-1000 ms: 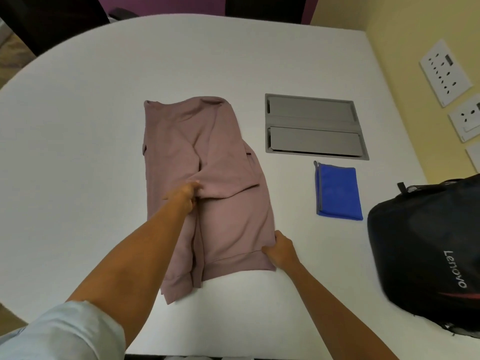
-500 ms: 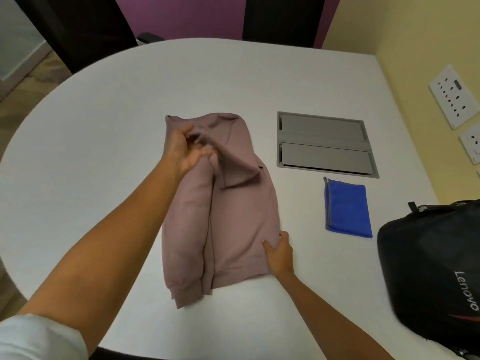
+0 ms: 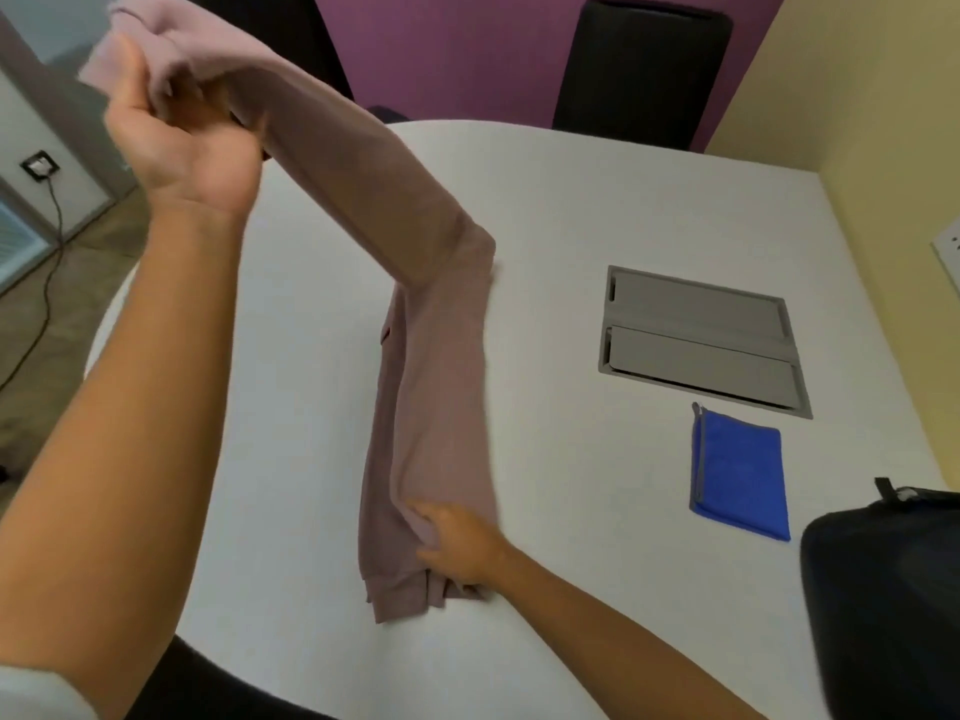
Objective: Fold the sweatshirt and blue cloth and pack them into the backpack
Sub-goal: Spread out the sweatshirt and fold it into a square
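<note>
Left hand was raised high, fist closed on the collar end of the pink sweatshirt; I judged this lift was meant to bring the top half over toward the hem for a crosswise fold. Right hand lay low at the hem end, fingers pinching a bunch of cloth and pinning it to the white table so the garment would not slide. The lower half of the sweatshirt stayed flat on the table, already narrowed lengthwise.

Blue cloth lay flat to the right, apparently folded, well apart from the sweatshirt and near the black backpack at the right edge, handy for packing. I could not tell whether the backpack was open.

Count: one sweatshirt, one blue cloth, one backpack, one grey cable hatch with two flaps, one black chair behind the table.
</note>
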{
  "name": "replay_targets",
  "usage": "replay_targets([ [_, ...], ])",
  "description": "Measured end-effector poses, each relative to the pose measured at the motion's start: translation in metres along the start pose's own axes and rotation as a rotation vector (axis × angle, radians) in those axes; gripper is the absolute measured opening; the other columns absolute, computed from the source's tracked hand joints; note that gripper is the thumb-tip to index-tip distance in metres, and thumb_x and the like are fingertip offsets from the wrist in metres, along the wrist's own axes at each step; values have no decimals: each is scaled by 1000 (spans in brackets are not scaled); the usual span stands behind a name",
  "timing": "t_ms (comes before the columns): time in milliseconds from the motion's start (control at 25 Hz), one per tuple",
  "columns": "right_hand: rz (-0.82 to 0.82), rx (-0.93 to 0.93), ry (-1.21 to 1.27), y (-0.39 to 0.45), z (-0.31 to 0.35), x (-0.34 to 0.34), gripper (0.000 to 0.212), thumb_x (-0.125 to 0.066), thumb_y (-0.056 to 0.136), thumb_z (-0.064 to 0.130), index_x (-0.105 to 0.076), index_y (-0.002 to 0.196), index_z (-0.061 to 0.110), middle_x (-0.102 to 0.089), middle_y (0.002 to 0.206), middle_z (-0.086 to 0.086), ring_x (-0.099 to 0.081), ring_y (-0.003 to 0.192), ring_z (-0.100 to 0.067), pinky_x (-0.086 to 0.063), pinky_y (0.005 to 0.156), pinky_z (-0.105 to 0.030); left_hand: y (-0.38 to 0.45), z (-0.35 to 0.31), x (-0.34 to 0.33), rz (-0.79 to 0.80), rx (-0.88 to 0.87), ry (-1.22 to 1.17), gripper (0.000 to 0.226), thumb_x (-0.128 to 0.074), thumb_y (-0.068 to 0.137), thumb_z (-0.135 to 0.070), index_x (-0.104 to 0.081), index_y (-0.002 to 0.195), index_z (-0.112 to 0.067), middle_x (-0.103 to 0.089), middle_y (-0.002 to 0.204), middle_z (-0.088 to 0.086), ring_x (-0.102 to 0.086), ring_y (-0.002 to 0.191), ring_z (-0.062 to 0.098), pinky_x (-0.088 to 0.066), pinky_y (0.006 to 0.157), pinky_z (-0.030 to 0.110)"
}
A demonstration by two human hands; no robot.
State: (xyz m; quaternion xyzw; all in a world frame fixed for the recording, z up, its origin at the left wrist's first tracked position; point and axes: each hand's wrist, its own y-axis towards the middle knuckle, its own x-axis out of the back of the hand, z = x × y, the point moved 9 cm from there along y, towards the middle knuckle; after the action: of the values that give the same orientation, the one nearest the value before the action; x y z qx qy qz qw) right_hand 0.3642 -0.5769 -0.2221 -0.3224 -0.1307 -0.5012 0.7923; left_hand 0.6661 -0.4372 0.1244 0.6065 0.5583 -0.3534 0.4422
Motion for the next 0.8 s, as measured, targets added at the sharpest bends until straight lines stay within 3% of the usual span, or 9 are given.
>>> replay_targets([
  [120, 112, -47, -169, 11, -9, -34, 76, -63, 91, 27, -22, 155, 26, -44, 149, -8, -50, 127, -32, -45, 106, -43, -12, -18, 14, 7, -20, 94, 33, -53, 95, -19, -67, 111, 6, -62, 113, 22, -53, 116, 39, -35, 110, 54],
  [280, 87, -61, -64, 9, -15, -40, 82, -72, 84, 23, -28, 153, 23, -45, 142, -8, -49, 126, -28, -44, 107, -39, -37, -9, 58, -77, 80, 349, 24, -58, 93, -17, -67, 112, -5, -64, 96, 13, -57, 117, 32, -36, 112, 53],
  [360, 111, -48, -48, 10, -19, -37, 93, -79, 76, 22, -27, 153, 24, -45, 139, -5, -48, 124, -24, -43, 106, -34, -48, -1, 71, -106, 134, 434, 19, -61, 88, -15, -63, 105, -9, -56, 82, 7, -55, 102, 27, -35, 112, 48],
  [440, 142, -24, -59, 10, -19, -35, 99, -82, 72, 20, -25, 153, 24, -43, 138, -4, -46, 122, -21, -43, 105, -32, -62, 7, 71, -93, 163, 498, 6, -60, 86, -13, -59, 91, -11, -49, 68, 2, -50, 83, 20, -38, 102, 42],
  [560, 91, 14, -13, 4, -11, -32, 86, -77, 78, 23, -31, 151, 23, -46, 131, -3, -49, 116, -19, -44, 101, -29, -88, 20, 62, -54, 212, 647, 12, -62, 83, -11, -70, 92, -12, -47, 81, 7, -47, 85, 20, -43, 99, 43],
  [680, 63, -85, 213, 1, -18, -35, 63, -68, 86, 50, -46, 139, 25, -56, 117, 5, -58, 105, -14, -50, 93, -28, -128, 56, 58, 142, 408, 894, 27, -59, 83, -2, -72, 104, -11, -60, 102, 10, -58, 98, 23, -52, 91, 36],
  [720, 24, -188, 374, 1, -27, -33, 50, -61, 90, 54, -54, 130, 24, -61, 112, 5, -61, 99, -14, -54, 89, -30, -147, 73, 65, 254, 494, 1012, 28, -56, 85, 5, -69, 106, -8, -65, 102, 7, -62, 99, 19, -53, 86, 31],
  [800, -93, -428, 781, -3, -49, -23, 40, -44, 100, 51, -60, 115, 17, -65, 103, -4, -64, 88, -19, -57, 80, -35, -200, 113, 93, 566, 690, 1335, 31, -56, 82, 15, -67, 89, -12, -69, 86, -8, -66, 86, 7, -50, 78, 28],
])
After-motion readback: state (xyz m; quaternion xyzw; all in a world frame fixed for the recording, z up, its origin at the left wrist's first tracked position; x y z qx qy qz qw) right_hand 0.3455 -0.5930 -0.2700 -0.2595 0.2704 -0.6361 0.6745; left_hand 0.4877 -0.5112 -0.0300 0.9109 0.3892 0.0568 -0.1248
